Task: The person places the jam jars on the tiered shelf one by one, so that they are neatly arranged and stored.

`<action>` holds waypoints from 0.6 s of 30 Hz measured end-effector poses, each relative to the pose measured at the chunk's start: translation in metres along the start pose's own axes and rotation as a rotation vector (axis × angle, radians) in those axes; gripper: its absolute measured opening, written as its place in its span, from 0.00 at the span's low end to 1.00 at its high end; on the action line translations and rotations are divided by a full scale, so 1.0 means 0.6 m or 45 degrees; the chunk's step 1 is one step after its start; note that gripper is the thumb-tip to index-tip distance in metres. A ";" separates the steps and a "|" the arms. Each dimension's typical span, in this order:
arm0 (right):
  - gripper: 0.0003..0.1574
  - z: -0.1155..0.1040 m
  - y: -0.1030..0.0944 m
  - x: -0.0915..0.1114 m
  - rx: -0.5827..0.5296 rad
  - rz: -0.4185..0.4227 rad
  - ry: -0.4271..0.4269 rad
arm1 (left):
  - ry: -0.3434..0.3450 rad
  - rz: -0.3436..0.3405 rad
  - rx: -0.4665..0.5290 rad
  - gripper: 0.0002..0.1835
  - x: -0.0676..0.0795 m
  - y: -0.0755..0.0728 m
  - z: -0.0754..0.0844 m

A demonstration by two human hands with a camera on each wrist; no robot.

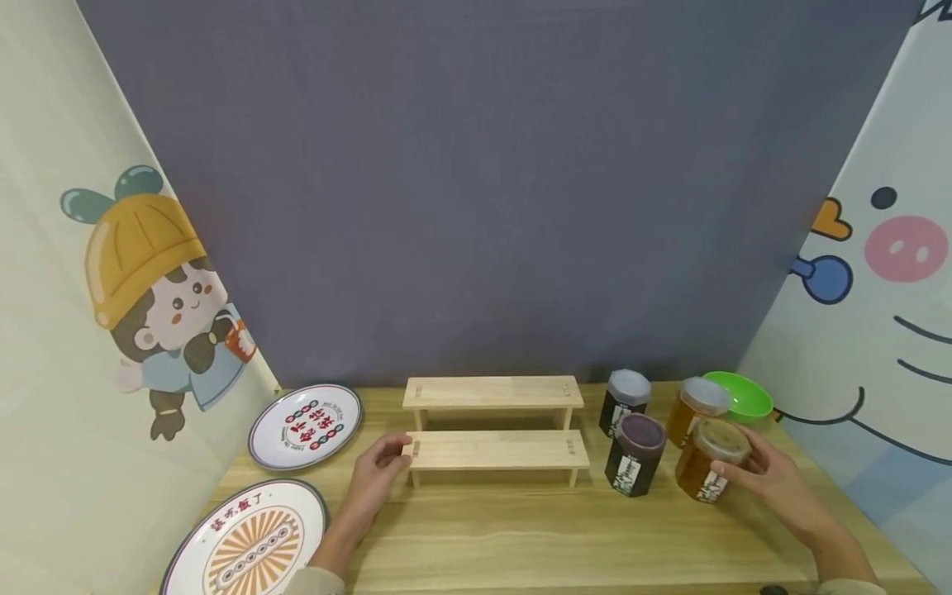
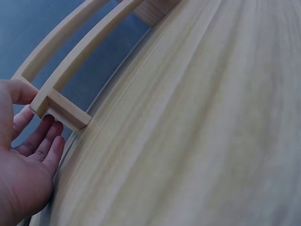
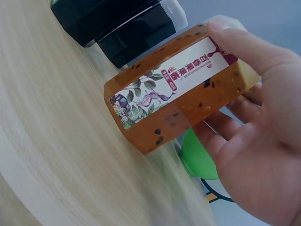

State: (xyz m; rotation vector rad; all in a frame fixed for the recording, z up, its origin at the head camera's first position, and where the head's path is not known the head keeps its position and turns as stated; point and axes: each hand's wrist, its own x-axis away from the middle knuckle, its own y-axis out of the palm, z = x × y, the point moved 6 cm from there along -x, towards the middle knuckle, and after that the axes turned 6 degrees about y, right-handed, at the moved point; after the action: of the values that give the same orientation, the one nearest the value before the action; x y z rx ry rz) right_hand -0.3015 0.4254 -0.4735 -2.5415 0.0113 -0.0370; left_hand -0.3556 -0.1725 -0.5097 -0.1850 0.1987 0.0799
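Though well apart, right grip (image 1: 777, 481) around amber jar (image 1: 706, 459), left grip (image 1: 376, 474) around shelf end (image 1: 422, 449).

Jars (image 1: 697, 475) come to four: two dark and two amber. Lids (image 1: 641, 434) are four too, one to each jar: two whitish, one purple, one yellowish. There are two plates (image 1: 305, 426) and a single green bowl (image 1: 740, 397). Wooden boards (image 1: 494, 450) number two; whether they are joined as one piece cannot be told. Bench (image 1: 521, 537): one. There are two grips, one left grip (image 1: 375, 473) and one right grip (image 1: 777, 479), and two sleeves (image 1: 316, 583). Add one cartoon child (image 1: 167, 297), one cartoon pig (image 1: 906, 248) and three walls (image 1: 483, 182), one dark and two pale.
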 end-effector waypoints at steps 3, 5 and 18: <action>0.49 -0.001 -0.003 0.001 0.021 0.029 -0.005 | -0.012 0.016 0.022 0.16 0.003 -0.001 -0.002; 0.49 0.000 -0.005 0.003 0.044 0.049 -0.002 | -0.019 0.011 0.039 0.16 0.004 -0.001 -0.003; 0.51 -0.016 -0.021 0.005 0.132 0.125 0.026 | -0.026 0.008 0.071 0.16 0.007 0.000 0.002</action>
State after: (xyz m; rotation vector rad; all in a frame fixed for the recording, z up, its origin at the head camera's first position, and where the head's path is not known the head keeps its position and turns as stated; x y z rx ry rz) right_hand -0.2990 0.4305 -0.4584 -2.4335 0.1388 -0.0239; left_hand -0.3515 -0.1723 -0.5091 -0.1282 0.1813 0.0821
